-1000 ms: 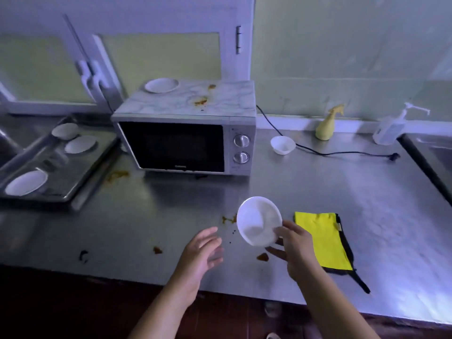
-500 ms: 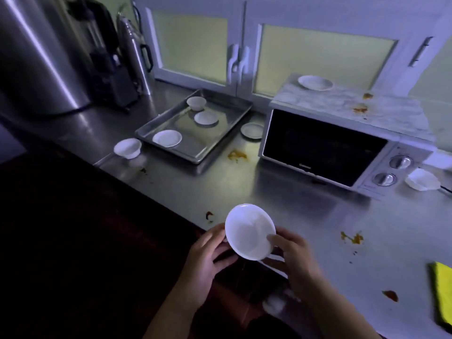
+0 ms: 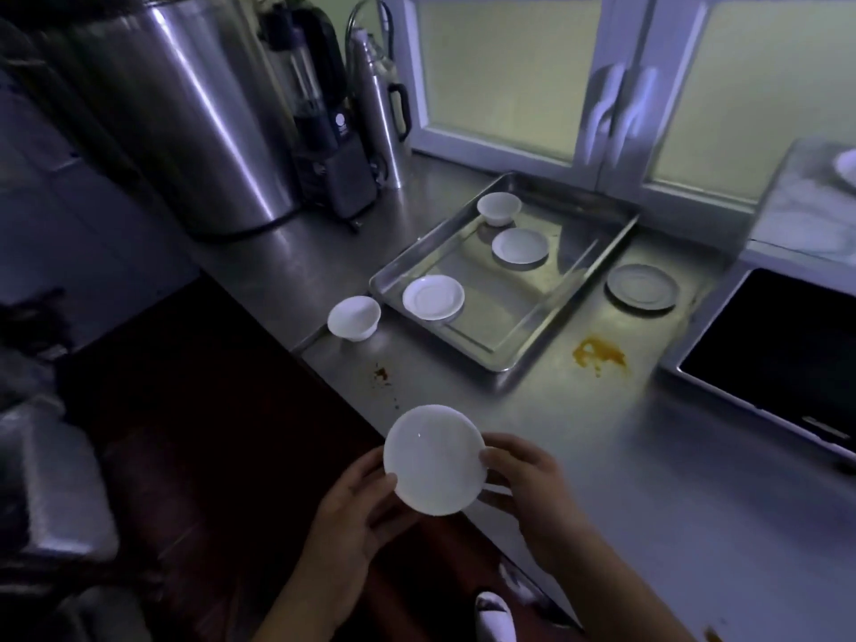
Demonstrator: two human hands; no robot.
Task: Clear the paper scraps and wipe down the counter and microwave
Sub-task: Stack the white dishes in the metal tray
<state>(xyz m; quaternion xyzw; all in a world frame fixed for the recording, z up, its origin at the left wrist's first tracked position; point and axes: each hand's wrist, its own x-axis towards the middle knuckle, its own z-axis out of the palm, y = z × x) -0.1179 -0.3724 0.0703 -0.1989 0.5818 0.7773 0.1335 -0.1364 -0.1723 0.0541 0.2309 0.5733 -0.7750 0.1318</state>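
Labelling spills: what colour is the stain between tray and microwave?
The stain is orange-yellow; head view shows it best.

A white dish [image 3: 435, 460] sits between the left hand [image 3: 356, 512] and right hand [image 3: 532, 484]. Ahead of them, a steel tray [image 3: 509, 301] carries a small bowl [image 3: 499, 208], a middle saucer [image 3: 520, 245] and a near saucer [image 3: 433, 296]. A second bowl [image 3: 354, 317] stands just left of the tray, and a grey saucer [image 3: 643, 286] lies just right of it. Farther ahead-left stand a steel urn [image 3: 185, 113], a blender [image 3: 319, 118] and a steel flask [image 3: 377, 113].

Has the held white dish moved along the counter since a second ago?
Yes. The white dish went left, from before the microwave to the counter edge in front of the tray.
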